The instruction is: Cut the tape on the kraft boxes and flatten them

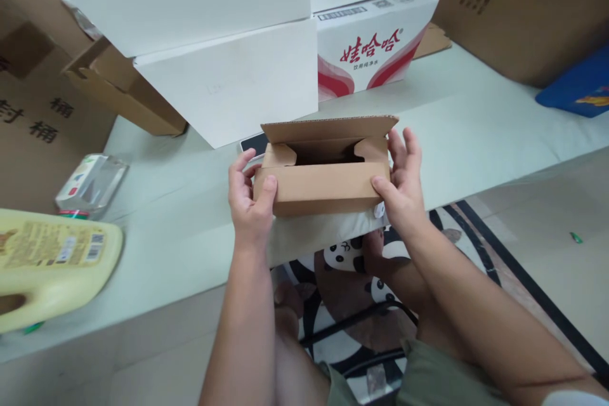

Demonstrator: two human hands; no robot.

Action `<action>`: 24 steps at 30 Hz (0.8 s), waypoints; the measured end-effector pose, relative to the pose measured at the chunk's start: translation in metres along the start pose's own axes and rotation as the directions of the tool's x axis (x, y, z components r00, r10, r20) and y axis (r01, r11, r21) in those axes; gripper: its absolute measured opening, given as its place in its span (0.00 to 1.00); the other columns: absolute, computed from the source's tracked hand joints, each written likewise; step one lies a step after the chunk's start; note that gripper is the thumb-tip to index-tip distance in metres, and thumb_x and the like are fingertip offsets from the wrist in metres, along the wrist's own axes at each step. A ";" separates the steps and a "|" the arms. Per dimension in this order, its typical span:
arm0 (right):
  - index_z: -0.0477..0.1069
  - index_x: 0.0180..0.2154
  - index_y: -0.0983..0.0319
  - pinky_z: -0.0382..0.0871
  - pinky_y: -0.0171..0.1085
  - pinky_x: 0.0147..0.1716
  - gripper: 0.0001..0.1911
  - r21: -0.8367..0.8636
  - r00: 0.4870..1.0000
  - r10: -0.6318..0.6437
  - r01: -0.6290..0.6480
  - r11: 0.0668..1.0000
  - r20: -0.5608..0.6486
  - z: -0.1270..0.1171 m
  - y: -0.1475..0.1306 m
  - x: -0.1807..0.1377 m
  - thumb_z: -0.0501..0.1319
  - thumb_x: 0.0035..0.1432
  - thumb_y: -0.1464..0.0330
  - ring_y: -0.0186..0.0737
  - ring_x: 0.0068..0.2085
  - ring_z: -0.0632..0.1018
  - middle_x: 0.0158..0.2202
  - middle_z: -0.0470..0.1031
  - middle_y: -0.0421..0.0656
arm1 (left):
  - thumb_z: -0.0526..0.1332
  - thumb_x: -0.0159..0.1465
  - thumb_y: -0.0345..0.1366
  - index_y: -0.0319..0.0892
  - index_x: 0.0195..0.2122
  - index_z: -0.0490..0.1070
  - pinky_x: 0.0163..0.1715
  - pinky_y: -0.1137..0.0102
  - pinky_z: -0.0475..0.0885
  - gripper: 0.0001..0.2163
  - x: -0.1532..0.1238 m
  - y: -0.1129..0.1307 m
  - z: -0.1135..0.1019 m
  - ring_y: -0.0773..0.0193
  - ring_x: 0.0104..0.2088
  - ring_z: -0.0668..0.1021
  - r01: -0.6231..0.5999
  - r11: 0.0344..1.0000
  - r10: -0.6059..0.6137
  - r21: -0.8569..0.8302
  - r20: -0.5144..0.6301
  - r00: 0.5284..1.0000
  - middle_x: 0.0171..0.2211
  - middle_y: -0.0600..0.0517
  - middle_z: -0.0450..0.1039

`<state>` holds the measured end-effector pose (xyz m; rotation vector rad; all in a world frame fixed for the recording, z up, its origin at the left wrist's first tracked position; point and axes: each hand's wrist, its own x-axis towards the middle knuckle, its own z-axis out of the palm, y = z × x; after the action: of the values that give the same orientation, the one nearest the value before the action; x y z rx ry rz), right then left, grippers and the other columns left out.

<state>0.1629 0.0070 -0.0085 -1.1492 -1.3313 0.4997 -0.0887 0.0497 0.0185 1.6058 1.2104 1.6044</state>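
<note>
1. The table (476, 120) has a pale top and runs across the whole room view.
2. Two large white boxes (228, 82) stand stacked at the back of the table. A printed carton (375, 44) with red characters stands just beside them on the right.
3. A yellow jug (52, 260) lies on its side at the left end of the table, well apart from the hands.
4. The small cardboard box (323, 187) sits at the near edge of the table, just in front of the lower white box. Its lid flap stands open at the back and its two side tabs fold inward.
5. The left hand (247, 200) grips the left end of the small cardboard box, with the thumb on the front wall and the fingers curled round the end.
6. The right hand (404, 187) grips the right end, with the thumb on the front wall and the fingers raised beside the end wall.
7. A clear plastic packet (90, 184) lies near the jug.
</note>
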 end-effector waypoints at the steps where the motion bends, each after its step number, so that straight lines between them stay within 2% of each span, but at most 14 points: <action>1: 0.45 0.70 0.45 0.66 0.59 0.64 0.43 -0.001 1.000 0.012 -0.012 1.000 0.011 -0.002 0.002 0.001 0.62 0.60 0.53 0.53 0.74 0.57 0.75 0.50 0.46 | 0.67 0.62 0.51 0.49 0.57 0.69 0.51 0.61 0.72 0.24 0.000 0.000 0.000 0.57 0.49 0.76 -0.001 1.000 0.001 0.000 0.000 1.000 0.56 0.46 0.71; 5: 0.49 0.69 0.45 0.70 0.57 0.61 0.42 -0.017 1.000 0.027 -0.027 0.999 -0.011 -0.007 0.007 0.002 0.63 0.58 0.52 0.54 0.71 0.62 0.73 0.53 0.47 | 0.66 0.61 0.51 0.49 0.56 0.69 0.51 0.61 0.73 0.24 0.000 0.000 0.001 0.57 0.49 0.76 0.003 1.000 -0.003 0.007 -0.006 1.000 0.56 0.47 0.72; 12: 0.45 0.71 0.43 0.74 0.52 0.56 0.45 -0.049 1.000 0.023 -0.022 0.999 0.020 -0.009 0.003 0.003 0.62 0.58 0.53 0.52 0.68 0.65 0.71 0.56 0.45 | 0.66 0.61 0.51 0.48 0.54 0.70 0.51 0.62 0.73 0.23 -0.002 -0.001 0.003 0.56 0.50 0.76 0.023 1.000 -0.023 -0.010 -0.018 1.000 0.54 0.47 0.72; 16: 0.50 0.70 0.43 0.74 0.53 0.56 0.42 -0.052 1.000 0.023 -0.022 0.998 0.019 -0.011 0.003 0.003 0.62 0.58 0.53 0.53 0.67 0.67 0.70 0.58 0.45 | 0.66 0.61 0.51 0.47 0.53 0.70 0.51 0.62 0.73 0.22 -0.001 -0.002 0.005 0.57 0.50 0.76 0.014 1.000 -0.015 -0.019 -0.032 0.999 0.55 0.47 0.71; 20: 0.54 0.68 0.46 0.72 0.54 0.58 0.36 -0.070 0.999 0.034 -0.031 0.997 0.043 -0.011 0.003 0.000 0.59 0.60 0.56 0.52 0.66 0.67 0.66 0.63 0.46 | 0.66 0.61 0.48 0.48 0.53 0.70 0.51 0.62 0.73 0.21 -0.001 0.000 0.007 0.57 0.49 0.76 0.038 0.999 -0.039 -0.034 -0.036 0.999 0.53 0.47 0.73; 22: 0.55 0.67 0.46 0.72 0.55 0.58 0.35 -0.074 0.999 0.042 -0.040 0.996 0.032 -0.010 0.003 0.000 0.59 0.60 0.58 0.52 0.67 0.67 0.67 0.62 0.46 | 0.66 0.61 0.48 0.48 0.53 0.70 0.51 0.62 0.73 0.20 -0.001 0.000 0.007 0.57 0.49 0.77 0.036 0.999 -0.038 -0.033 -0.039 0.999 0.52 0.47 0.73; 24: 0.52 0.68 0.45 0.75 0.53 0.56 0.38 -0.063 0.999 0.045 -0.044 0.997 0.011 -0.010 0.004 0.000 0.60 0.58 0.61 0.51 0.66 0.67 0.70 0.59 0.45 | 0.66 0.61 0.48 0.48 0.52 0.71 0.50 0.63 0.73 0.21 -0.001 0.001 0.007 0.57 0.49 0.77 0.030 0.999 -0.032 -0.033 -0.043 0.999 0.52 0.47 0.73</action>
<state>0.1734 0.0054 -0.0107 -1.2311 -1.3429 0.5016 -0.0819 0.0497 0.0180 1.5324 1.2198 1.6385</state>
